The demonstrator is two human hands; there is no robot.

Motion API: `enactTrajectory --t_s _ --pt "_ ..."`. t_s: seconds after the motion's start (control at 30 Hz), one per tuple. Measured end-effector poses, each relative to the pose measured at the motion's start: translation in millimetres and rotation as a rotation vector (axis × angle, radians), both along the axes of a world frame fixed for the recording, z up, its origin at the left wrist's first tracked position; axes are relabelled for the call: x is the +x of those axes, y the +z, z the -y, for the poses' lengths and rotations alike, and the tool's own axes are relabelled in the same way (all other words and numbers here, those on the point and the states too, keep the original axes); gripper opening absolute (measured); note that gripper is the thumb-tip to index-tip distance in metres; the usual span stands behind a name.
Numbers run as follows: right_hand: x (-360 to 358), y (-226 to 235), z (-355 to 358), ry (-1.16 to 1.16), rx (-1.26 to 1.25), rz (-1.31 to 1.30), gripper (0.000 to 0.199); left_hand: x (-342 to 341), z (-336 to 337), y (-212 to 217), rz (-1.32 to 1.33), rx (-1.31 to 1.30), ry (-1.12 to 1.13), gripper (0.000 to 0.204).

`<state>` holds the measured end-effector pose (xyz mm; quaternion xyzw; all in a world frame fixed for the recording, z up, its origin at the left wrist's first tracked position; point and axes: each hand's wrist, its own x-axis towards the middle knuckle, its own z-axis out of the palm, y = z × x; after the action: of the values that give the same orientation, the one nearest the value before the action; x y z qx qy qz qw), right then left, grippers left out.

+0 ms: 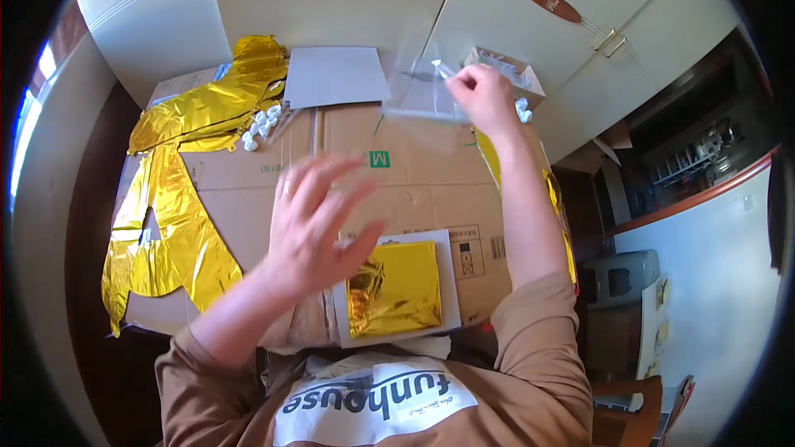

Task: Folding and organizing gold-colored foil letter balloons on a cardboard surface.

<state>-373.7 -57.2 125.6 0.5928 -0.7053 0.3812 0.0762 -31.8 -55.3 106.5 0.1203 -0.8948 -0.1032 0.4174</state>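
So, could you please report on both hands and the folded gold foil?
Left hand open, over the cardboard. Right hand pinching blurred clear plastic. Folded gold foil on white card, upper-left corner partly blocked by left hand.

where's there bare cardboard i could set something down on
The widest bare patch of the cardboard lies between the left hand and the right forearm, beyond the folded gold foil and short of the clear plastic. A smaller one lies between the left hand and the big gold foil. The far edge is crowded: white bundles, grey sheet, box.
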Motion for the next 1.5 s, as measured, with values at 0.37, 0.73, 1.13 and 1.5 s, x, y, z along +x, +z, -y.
enactTrajectory --t_s 0.37,0.73,1.13,1.5 --pt "124 -49 -98 0.016 0.051 0.108 0.039 -51 31 -42 0.586 -0.038 0.19 0.021" --pt "184 -143 -196 -0.126 0.192 -0.006 0.078 -34 55 -68 0.694 0.331 0.036 0.017" --pt "227 -148 -338 -0.442 -0.397 0.729 0.043 -7 17 -102 0.5 -0.047 -0.053 0.008" --pt "276 -164 -335 -0.276 -0.108 1.671 0.026 14 -31 -104 0.476 -0.248 -0.085 0.015"
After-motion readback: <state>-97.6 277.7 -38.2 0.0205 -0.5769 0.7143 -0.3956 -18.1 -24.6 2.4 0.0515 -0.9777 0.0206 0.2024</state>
